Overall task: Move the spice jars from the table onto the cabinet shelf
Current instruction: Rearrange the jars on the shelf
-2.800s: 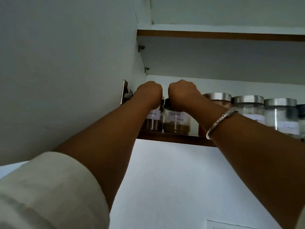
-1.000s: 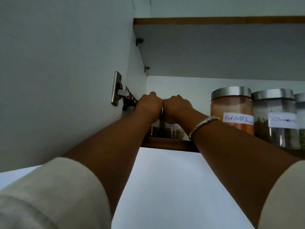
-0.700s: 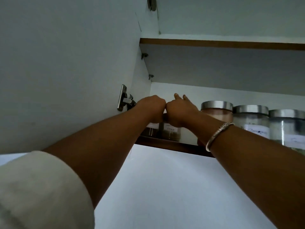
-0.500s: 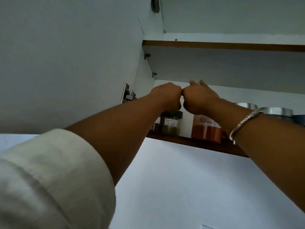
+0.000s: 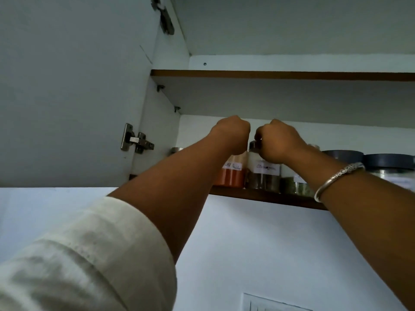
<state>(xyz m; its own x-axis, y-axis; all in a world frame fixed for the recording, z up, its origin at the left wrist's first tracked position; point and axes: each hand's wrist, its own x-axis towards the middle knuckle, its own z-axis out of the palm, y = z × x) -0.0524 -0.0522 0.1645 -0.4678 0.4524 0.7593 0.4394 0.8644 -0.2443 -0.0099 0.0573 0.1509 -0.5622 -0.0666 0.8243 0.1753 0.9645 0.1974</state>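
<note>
Both hands are raised to the lower cabinet shelf (image 5: 258,196) at the centre of the frame. Seen from the back, the left hand (image 5: 233,134) is closed in a fist over the top of the orange-powder jar (image 5: 232,177), whose lid is hidden beneath it. Just to its right, and apart from it by a narrow gap, the right hand (image 5: 278,142) is curled round the dark lid of the brown-spice jar (image 5: 262,180). Both jars are stood upright at the front edge of the shelf, side by side and touching or nearly so. Each carries a white handwritten label that cannot be read in full.

A silver bracelet (image 5: 336,178) is worn on the right wrist, and a rolled white sleeve (image 5: 89,254) fills the lower left of the frame. Partly hidden behind the right forearm, a jar of green contents (image 5: 298,187) is seen next to the brown-spice jar. Further right along the shelf, two dark-lidded jars (image 5: 343,154) are lined up. A small silver lid (image 5: 176,150) shows at the far left of the shelf, above the left forearm.

An upper shelf (image 5: 269,75) with a brown edge is seen above. The open cabinet door (image 5: 67,86) takes up the upper left, with a metal hinge (image 5: 137,140) at its inner edge. A white wall (image 5: 247,243) lies below the shelf.
</note>
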